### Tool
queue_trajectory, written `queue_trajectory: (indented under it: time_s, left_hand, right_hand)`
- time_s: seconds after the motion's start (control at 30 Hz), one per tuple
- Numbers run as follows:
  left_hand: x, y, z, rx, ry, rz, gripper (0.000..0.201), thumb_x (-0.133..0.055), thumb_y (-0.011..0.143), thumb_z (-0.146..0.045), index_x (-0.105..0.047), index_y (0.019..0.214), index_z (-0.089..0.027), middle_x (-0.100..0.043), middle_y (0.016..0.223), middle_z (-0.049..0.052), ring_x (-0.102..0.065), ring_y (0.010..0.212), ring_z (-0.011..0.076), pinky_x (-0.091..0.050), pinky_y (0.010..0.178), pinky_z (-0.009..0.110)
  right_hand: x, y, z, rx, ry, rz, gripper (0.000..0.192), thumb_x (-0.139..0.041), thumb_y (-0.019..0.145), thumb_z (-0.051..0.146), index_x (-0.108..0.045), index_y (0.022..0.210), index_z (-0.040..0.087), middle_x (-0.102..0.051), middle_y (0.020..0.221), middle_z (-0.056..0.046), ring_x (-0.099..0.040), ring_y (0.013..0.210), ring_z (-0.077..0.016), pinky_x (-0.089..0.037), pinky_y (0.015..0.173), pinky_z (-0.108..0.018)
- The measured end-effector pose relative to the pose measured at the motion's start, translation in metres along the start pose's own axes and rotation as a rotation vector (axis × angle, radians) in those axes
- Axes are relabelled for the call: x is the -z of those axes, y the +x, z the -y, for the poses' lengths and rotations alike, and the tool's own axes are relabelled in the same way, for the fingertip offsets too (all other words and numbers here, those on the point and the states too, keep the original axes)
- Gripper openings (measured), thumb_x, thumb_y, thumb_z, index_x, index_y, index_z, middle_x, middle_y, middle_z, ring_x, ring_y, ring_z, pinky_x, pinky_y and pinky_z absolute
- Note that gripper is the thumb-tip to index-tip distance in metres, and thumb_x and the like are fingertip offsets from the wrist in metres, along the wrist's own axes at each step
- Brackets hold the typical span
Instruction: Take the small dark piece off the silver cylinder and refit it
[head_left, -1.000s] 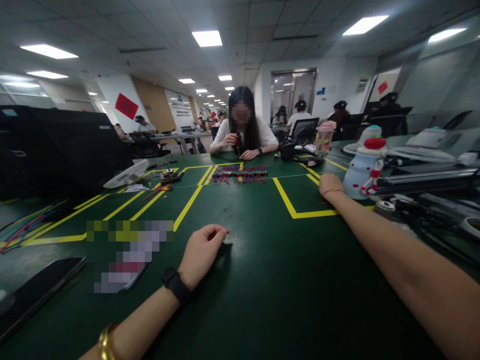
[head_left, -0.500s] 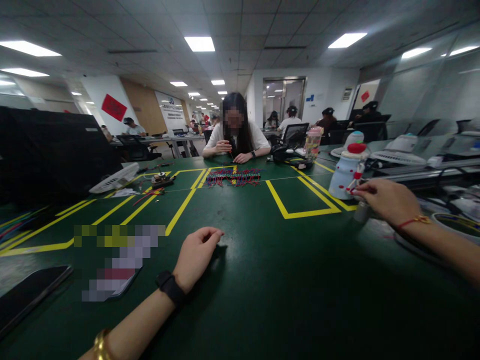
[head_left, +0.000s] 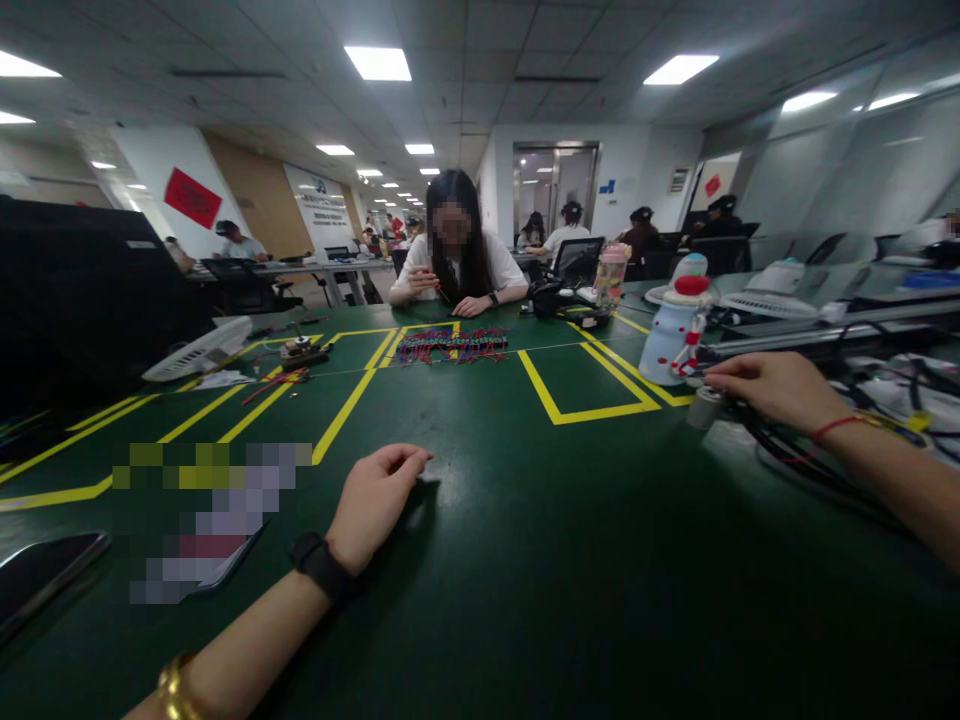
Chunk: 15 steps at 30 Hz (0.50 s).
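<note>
My left hand [head_left: 377, 497] rests on the green table [head_left: 540, 560] with thumb and fingers pressed together. Whatever lies between those fingertips, if anything, is too small to make out. Over at the right, my right hand [head_left: 780, 388] is closed in a pinch just above a small grey metal cylinder [head_left: 705, 410]. Its fingertips are at the cylinder's top; I cannot tell whether they grip it. Close behind them stands a light-blue bottle [head_left: 664, 345] with a red top and a red-and-white strap. Black cables [head_left: 757, 425] lie under the right wrist.
A co-worker [head_left: 457, 250] sits opposite, behind a strip with red and blue wires [head_left: 454, 345]. Yellow tape [head_left: 607, 412] marks the table. A phone [head_left: 49, 580] lies at left, a small fan [head_left: 199, 350] beyond it. A pink bottle [head_left: 611, 275] stands at the far right.
The view has shifted, so the table's things appear further left and slightly higher. My right fingertips have moved from beside the blue bottle's strap to above the metal cylinder. My left hand stays closed.
</note>
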<state>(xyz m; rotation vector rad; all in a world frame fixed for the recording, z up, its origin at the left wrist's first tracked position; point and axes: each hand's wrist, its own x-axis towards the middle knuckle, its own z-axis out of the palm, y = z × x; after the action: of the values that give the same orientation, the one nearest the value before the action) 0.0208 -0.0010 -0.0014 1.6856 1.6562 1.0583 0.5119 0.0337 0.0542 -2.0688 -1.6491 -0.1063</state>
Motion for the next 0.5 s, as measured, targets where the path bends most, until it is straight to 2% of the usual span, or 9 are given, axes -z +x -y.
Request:
queue_trajectory:
  time_s: [0.27, 0.37, 0.5]
  left_hand:
    - [0.001, -0.004, -0.008, 0.019, -0.014, -0.005, 0.031, -0.053, 0.074, -0.042, -0.069, 0.088, -0.019, -0.066, 0.074, 0.001, -0.055, 0.067, 0.0170, -0.038, 0.060, 0.026]
    - [0.001, -0.005, -0.008, 0.011, -0.025, -0.004, 0.032, -0.054, 0.074, -0.044, -0.068, 0.088, -0.019, -0.065, 0.073, 0.001, -0.054, 0.067, 0.0169, -0.038, 0.061, 0.026]
    - [0.001, -0.005, -0.008, 0.011, -0.033, -0.009, 0.032, -0.055, 0.074, -0.043, -0.068, 0.087, -0.018, -0.065, 0.073, 0.002, -0.055, 0.066, 0.0169, -0.038, 0.060, 0.026]
  right_hand:
    - [-0.006, -0.011, -0.004, 0.001, 0.020, -0.017, 0.031, -0.065, 0.066, 0.046, -0.073, 0.085, 0.023, -0.069, 0.082, -0.002, -0.060, 0.076, -0.0159, -0.040, 0.068, -0.025]
    - [-0.008, -0.016, -0.004, -0.043, 0.122, 0.023, 0.039, -0.063, 0.066, 0.050, -0.072, 0.090, 0.020, -0.068, 0.086, -0.004, -0.061, 0.078, -0.0177, -0.042, 0.070, -0.027]
    - [-0.011, -0.022, -0.003, -0.120, 0.231, 0.001, 0.040, -0.062, 0.068, 0.049, -0.071, 0.089, 0.017, -0.068, 0.084, -0.007, -0.061, 0.074, -0.0178, -0.045, 0.071, -0.028]
